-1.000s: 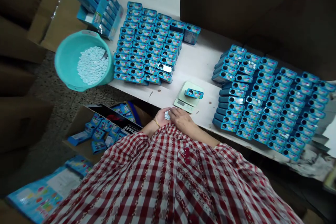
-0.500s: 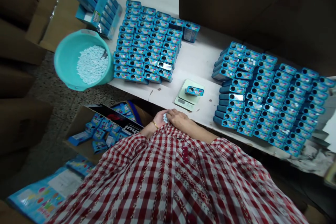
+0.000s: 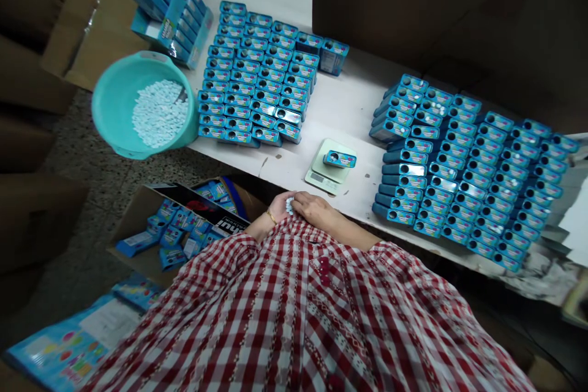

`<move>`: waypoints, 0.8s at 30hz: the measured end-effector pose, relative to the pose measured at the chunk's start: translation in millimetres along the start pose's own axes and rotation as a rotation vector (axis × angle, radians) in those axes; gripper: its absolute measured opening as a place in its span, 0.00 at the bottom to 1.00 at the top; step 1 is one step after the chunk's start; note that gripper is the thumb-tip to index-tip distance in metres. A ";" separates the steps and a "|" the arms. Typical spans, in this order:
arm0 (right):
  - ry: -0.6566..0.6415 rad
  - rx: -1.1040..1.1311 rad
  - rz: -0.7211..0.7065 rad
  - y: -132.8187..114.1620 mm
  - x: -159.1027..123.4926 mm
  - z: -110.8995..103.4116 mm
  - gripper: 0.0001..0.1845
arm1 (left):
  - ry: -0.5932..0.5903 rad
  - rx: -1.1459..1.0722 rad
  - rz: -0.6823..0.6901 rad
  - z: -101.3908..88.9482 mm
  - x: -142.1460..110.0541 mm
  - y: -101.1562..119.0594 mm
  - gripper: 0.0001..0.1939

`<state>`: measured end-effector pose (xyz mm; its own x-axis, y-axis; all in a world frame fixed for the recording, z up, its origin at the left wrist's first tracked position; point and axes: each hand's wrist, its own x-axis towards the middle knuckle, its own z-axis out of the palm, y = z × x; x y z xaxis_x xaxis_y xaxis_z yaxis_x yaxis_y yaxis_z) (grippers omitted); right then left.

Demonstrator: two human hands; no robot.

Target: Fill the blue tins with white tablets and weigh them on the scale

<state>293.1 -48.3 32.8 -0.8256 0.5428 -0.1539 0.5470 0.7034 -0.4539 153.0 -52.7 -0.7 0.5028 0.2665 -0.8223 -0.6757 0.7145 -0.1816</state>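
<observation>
my left hand (image 3: 277, 208): palm up, small white pieces (image 3: 289, 206) in it; i cannot tell whether its fingers are apart or together.
my right hand (image 3: 316, 209): fingers bent close together over the pieces; whether they pinch any, i cannot tell.
scale (image 3: 322, 182): on the white table (image 3: 356, 119), just beyond my hands, a blue pack (image 3: 340, 160) on its pan.
packs, left group (image 3: 257, 76): blue, in rows, between bucket and scale.
packs, right group (image 3: 463, 187): more rows, right of the scale.
bucket (image 3: 108, 107): turquoise, left of the table, white pieces inside.
carton (image 3: 133, 211): below the table edge, blue packets within.
in the way: my right hand, hiding most of my left fingers.
changed since the first frame: my hands sit slightly farther from the scale; the blue pack stays on it.
</observation>
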 end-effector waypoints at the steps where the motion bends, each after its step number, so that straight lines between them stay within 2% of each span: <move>1: 0.005 0.011 -0.002 0.6 0.2 0.1 0.11 | 0.004 0.002 -0.005 1.9 -0.7 0.1 0.13; 6: 0.043 0.081 -0.062 2.2 1.1 1.2 0.13 | 0.034 0.030 -0.014 5.2 -1.1 0.6 0.12; 9: 0.167 0.113 -0.076 11.6 -8.6 -2.2 0.14 | 0.041 0.037 0.020 2.8 1.6 2.3 0.12; 11: 0.327 0.101 0.087 26.6 -21.8 -8.2 0.15 | 0.064 0.045 0.054 2.5 2.4 4.3 0.12; 13: 0.497 0.066 0.356 48.3 -36.6 -16.8 0.17 | 0.102 0.052 0.083 3.9 2.0 7.1 0.13; 15: 0.576 0.026 0.552 72.4 -48.4 -25.2 0.22 | 0.128 0.047 0.095 6.6 0.8 10.3 0.13; 16: 0.565 0.011 0.589 83.7 -52.2 -28.5 0.25 | 0.134 0.040 0.104 8.1 0.3 12.0 0.13; 19: 0.451 0.003 0.577 108.6 -54.5 -31.2 0.30 | 0.130 0.017 0.127 11.7 -0.7 16.7 0.13; 21: 0.408 0.035 0.570 117.3 -52.1 -27.8 0.28 | 0.126 0.002 0.145 12.6 -1.4 19.4 0.12; 24: 0.422 0.119 0.547 126.5 -47.6 -22.3 0.19 | 0.137 -0.023 0.163 11.6 -3.6 22.9 0.12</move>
<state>404.6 25.1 2.3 -0.2991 0.9532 -0.0445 0.8297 0.2367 -0.5055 142.0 -29.7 4.4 0.3089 0.2863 -0.9070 -0.7552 0.6535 -0.0509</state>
